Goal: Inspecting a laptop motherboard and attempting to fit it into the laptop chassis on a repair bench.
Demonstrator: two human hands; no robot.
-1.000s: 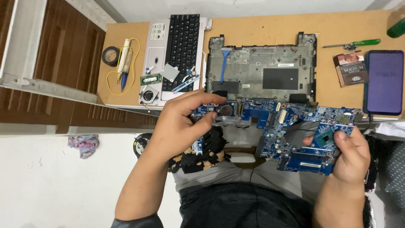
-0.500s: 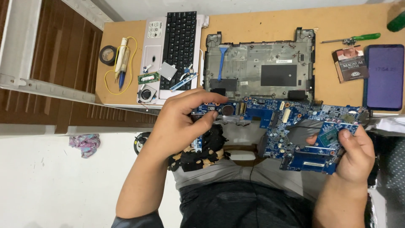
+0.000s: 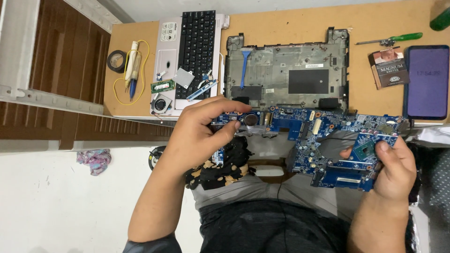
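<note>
Nearest the camera, the left hand (image 3: pixel 199 136) pinches the left end of a blue laptop motherboard (image 3: pixel 318 140), fingers curled over its top edge and thumb under it, while the right hand (image 3: pixel 393 166) grips the board's right end with the thumb pressed beside the processor chip. The board hangs just off the near edge of the wooden desk (image 3: pixel 290 23), above the person's lap. Just beyond it on the desk lies the emptied grey laptop base (image 3: pixel 290 77) with a blue pry tool (image 3: pixel 243 68) inside. Left of that sits the keyboard panel (image 3: pixel 194 51); a green-handled screwdriver (image 3: pixel 389 40) and a dark phone (image 3: pixel 426 82) lie right.
</note>
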